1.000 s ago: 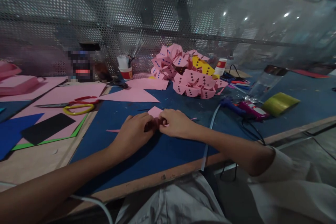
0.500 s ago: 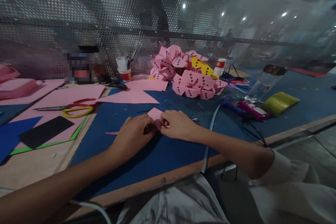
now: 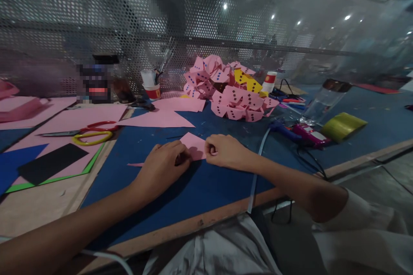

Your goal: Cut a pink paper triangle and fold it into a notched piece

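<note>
Between my hands, a piece of pink paper [image 3: 196,144] lies on the blue table surface [image 3: 193,193], with one corner pointing away from me. My left hand [image 3: 167,161] is closed at the paper's left side, its fingertips curled down on it. My right hand [image 3: 226,150] grips the right edge, fingers folded in and thumb pressed against them. A thin pink paper strip [image 3: 135,164] pokes out to the left of my left hand. Both hands cover parts of the paper, so its whole outline is hidden.
Red-and-yellow-handled scissors [image 3: 93,133] lie on pink sheets at left, near a black paper rectangle [image 3: 53,163]. Behind my hands sits a pile of folded pink paper pieces [image 3: 226,88]. A glue gun [image 3: 306,133], yellow tape roll [image 3: 343,126] and clear bottle [image 3: 325,101] are at right.
My right hand has slid right along the paper, leaving a wider stretch of pink showing between the hands. My left hand has stayed nearly in place.
</note>
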### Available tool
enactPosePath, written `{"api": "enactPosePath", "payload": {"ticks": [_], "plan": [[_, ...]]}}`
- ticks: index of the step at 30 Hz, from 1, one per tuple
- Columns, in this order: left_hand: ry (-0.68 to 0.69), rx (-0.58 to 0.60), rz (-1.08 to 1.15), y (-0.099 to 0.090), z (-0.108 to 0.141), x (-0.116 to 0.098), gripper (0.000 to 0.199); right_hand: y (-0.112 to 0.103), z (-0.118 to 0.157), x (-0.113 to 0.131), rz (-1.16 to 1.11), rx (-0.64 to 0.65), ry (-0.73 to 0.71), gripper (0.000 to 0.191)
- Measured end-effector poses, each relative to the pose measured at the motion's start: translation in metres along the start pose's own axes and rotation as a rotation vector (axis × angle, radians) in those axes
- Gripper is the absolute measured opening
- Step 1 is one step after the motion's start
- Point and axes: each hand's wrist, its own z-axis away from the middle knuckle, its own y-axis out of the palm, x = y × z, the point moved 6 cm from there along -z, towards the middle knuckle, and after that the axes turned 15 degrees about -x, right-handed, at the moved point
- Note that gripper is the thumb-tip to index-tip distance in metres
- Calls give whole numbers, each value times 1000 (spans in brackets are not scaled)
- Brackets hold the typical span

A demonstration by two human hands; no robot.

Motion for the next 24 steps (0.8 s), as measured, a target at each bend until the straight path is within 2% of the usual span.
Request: {"api": "enactPosePath", "payload": {"ticks": [24], "plan": [[6, -21, 33, 0, 0, 0, 15, -12, 8, -12, -10, -17, 66, 4]]}}
